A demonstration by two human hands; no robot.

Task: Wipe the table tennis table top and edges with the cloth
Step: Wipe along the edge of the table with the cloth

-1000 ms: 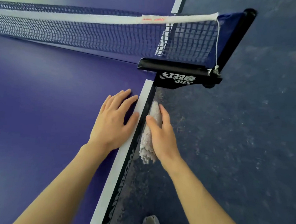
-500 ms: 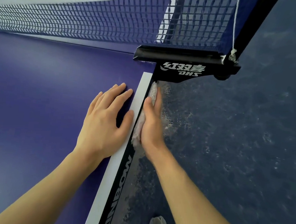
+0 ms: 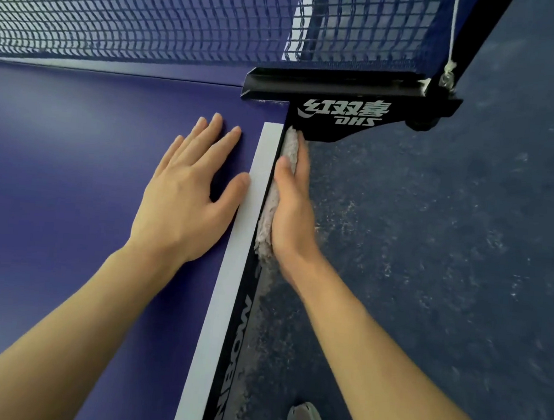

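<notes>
The blue table tennis table fills the left side, with a white side line and a black side edge along its right. A pale grey cloth lies flat against that black edge. My right hand presses the cloth to the edge with straight fingers, fingertips just below the net clamp. My left hand rests flat on the blue top beside the white line, fingers spread, thumb touching the line.
The net runs across the top. Its black DHS clamp and post jut out past the table edge right above the cloth. Dark blue floor lies on the right. A shoe shows below.
My right hand has slid the cloth forward along the side edge up to the net clamp and flattened it against the edge. The view has moved closer to the clamp.
</notes>
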